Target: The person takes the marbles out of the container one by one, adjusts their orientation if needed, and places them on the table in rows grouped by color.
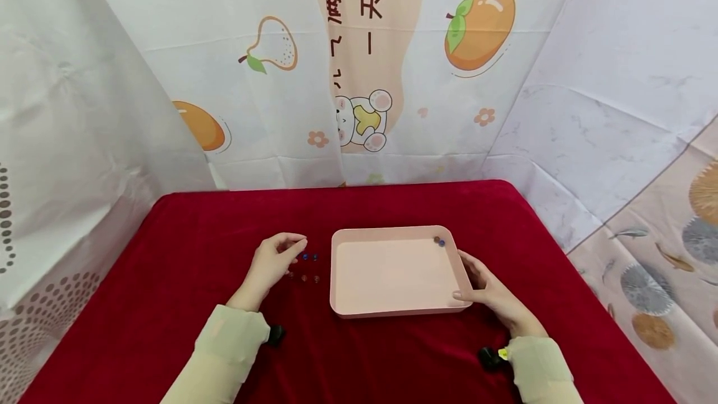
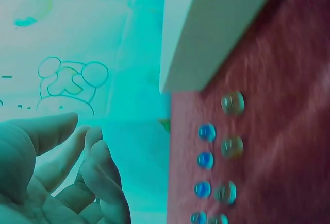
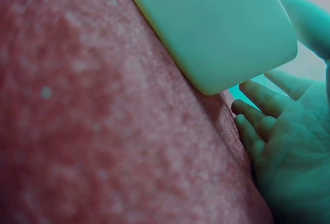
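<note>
A pale pink rectangular tray [image 1: 398, 315] lies on the table. My right hand [image 1: 496, 298] grips its right side, thumb over the rim and fingers along the outer wall. Inside, one brown marble [image 1: 437, 239] and one blue marble [image 1: 442, 243] sit together in the far right corner. Left of the tray, blue marbles [image 2: 204, 160] and brownish clear marbles [image 2: 232, 147] form two rows on the cloth. Above the left end of these rows hovers my left hand [image 1: 275, 262], thumb and fingertips slightly apart, with nothing visible between them. It partly hides some marbles in the head view.
A dark red velvet cloth [image 1: 370, 360] covers the table. Behind it hangs a white curtain [image 1: 252, 111] printed with fruit, and more printed fabric [image 1: 645, 267] hangs at the right. Each wrist carries a small black camera [image 1: 275, 335].
</note>
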The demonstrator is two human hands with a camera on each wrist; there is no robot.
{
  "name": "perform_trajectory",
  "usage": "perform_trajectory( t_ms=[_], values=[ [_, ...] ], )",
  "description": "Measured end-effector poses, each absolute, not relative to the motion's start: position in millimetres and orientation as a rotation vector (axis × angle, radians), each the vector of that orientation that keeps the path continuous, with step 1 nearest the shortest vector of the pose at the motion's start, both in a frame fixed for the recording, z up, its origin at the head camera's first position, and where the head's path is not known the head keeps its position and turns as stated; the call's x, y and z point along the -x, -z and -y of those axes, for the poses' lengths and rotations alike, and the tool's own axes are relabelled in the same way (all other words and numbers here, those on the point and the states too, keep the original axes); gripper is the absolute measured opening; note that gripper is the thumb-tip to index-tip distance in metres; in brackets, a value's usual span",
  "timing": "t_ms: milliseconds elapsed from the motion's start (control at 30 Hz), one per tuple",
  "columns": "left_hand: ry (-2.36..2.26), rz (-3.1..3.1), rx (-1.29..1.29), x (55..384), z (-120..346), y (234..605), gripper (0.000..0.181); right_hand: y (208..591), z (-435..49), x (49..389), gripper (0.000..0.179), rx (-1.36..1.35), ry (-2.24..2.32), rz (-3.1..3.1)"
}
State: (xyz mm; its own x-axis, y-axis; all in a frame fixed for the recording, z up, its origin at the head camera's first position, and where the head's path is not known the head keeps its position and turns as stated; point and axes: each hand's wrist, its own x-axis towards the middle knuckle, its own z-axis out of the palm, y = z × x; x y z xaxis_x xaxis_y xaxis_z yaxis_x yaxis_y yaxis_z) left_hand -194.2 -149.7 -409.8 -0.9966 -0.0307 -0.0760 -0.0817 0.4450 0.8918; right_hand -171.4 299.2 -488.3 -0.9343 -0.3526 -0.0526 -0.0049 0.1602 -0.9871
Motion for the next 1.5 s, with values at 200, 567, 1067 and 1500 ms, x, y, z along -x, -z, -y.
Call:
perform_trajectory(
  t_ms=[200,567,1067,1500],
  values=[
    [-1.788,-2.469,0.171,196.3,134.0,410.2,0.036,488.5,-299.2,171.6,0.088,0.341,1.831,-2.172],
    [-1.866,-2.334,0.189,201.3,109.6,410.1,0.033,487.2,-299.6,171.7,0.089,0.317,1.823,-2.173],
    [-1.874,-2.291,0.120,210.4,82.4,403.5,0.030,487.3,-300.8,173.1,0.087,0.327,1.825,-2.182],
    [-1.871,-2.209,0.091,224.4,62.5,392.0,0.034,489.0,-300.3,173.2,0.088,0.306,1.825,-2.185]
  ],
)
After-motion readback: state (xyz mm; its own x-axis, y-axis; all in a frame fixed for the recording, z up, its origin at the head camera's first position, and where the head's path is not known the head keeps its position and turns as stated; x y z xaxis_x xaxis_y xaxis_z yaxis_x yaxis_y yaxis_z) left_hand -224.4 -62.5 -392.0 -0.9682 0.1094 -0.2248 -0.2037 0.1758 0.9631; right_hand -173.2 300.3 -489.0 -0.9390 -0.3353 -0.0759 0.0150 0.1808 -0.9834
